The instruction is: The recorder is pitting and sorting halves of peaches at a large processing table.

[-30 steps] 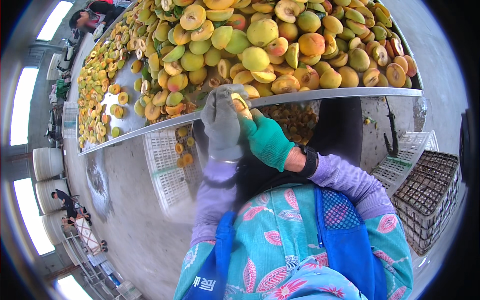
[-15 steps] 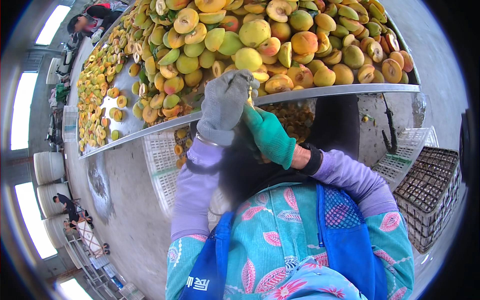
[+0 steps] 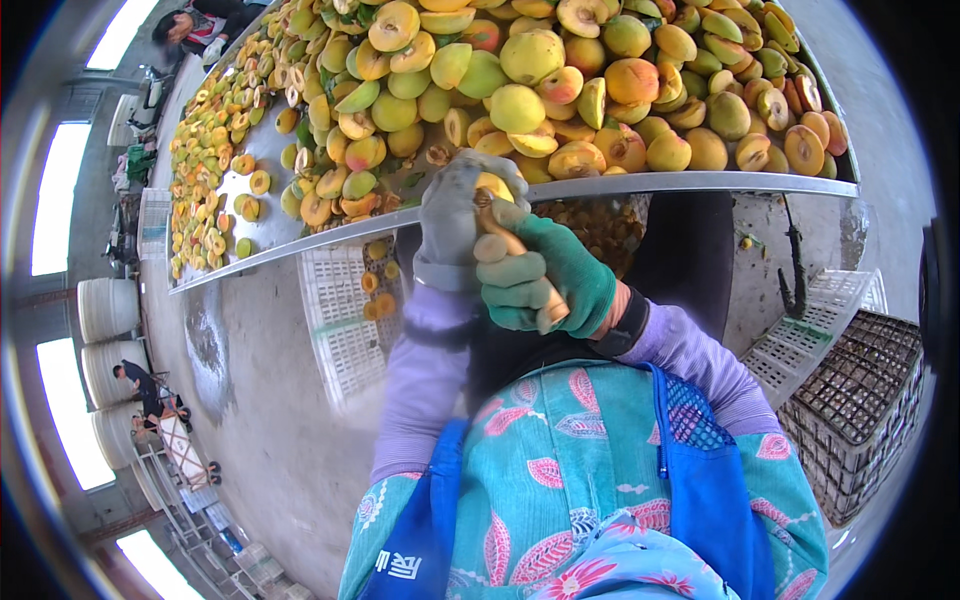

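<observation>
My left hand (image 3: 458,215), in a grey glove, is closed around a yellow peach (image 3: 495,186), mostly hidden by the fingers. My right hand (image 3: 550,270), in a green glove with bare-looking fingertips, grips a short tool with a wooden handle (image 3: 515,245). Its upper end meets the peach; the working tip is too small to make out. Both hands are together just over the near metal rim of a table (image 3: 690,183). Beyond them lies a heap of whole and halved peaches (image 3: 520,110), yellow, green and reddish.
Below the table's edge stands a white plastic crate (image 3: 345,320) with peach halves by it. A white crate (image 3: 810,320) and a dark grid crate (image 3: 855,380) are at right. Another person (image 3: 205,25) is at far left, and large white tubs (image 3: 105,310) line the wall.
My right hand has turned, so the wooden handle now shows. My left hand has rolled, exposing the yellow peach in it. The whole view has shifted slightly.
</observation>
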A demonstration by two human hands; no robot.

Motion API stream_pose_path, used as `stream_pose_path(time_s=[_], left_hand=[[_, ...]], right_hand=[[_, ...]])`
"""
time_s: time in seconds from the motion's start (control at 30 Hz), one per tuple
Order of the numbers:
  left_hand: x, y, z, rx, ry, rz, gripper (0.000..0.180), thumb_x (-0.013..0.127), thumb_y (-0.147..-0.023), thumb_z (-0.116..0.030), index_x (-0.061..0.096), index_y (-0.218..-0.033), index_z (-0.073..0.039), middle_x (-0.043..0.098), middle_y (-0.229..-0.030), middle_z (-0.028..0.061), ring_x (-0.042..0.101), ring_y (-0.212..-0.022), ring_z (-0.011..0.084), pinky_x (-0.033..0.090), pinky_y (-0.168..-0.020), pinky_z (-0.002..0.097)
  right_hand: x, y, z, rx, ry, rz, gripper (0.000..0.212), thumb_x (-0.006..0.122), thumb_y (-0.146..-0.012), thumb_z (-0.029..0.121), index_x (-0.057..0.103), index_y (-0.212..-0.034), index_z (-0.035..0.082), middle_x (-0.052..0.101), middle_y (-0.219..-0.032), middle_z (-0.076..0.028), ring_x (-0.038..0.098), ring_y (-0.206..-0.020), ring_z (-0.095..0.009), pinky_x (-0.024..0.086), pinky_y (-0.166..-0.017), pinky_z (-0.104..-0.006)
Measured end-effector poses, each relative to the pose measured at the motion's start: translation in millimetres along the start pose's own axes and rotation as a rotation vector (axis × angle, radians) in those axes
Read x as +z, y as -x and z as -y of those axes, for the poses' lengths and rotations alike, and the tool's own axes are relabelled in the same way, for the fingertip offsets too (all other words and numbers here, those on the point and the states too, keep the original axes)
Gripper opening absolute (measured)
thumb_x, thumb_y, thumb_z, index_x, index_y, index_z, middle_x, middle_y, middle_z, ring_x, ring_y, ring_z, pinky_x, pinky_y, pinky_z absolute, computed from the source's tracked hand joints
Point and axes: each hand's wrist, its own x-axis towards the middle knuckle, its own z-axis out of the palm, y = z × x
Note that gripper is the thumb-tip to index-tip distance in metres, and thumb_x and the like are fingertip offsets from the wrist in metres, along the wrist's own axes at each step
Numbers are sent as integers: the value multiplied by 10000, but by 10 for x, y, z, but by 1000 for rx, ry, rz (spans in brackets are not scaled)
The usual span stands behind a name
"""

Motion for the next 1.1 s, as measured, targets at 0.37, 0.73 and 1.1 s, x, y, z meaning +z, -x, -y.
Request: stream_pose_path(time_s=[0.37,0.73,1.1], left_hand=[[-611,420,-282,563,-1675,-460,198,633,-791,-110,660,-981,-62,616,-964,173,604,-845,305,490,-774,407],[-110,-186,-93,208,-1262,-222,508,678,-700,-305,567,-1076,19,629,-932,202,599,-903,358,468,-816,408],[-247,13,-62,243,-242,-341,214,584,-877,-123,593,-1058,-8,632,-936,68,614,-867,184,515,-772,296]], right_hand=[[-415,466,2,-124,1,-471,425,383,-954,505,526,-823,126,416,-518,62,412,-399,-101,374,-376,-250],[-274,82,128,-820,1280,-1034,427,523,-919,394,584,-1010,-18,607,-790,-84,530,-723,-167,446,-687,-310],[-1,28,-76,-716,1722,-1045,459,488,-926,451,546,-982,-1,605,-748,-228,592,-704,-400,450,-622,-450]])
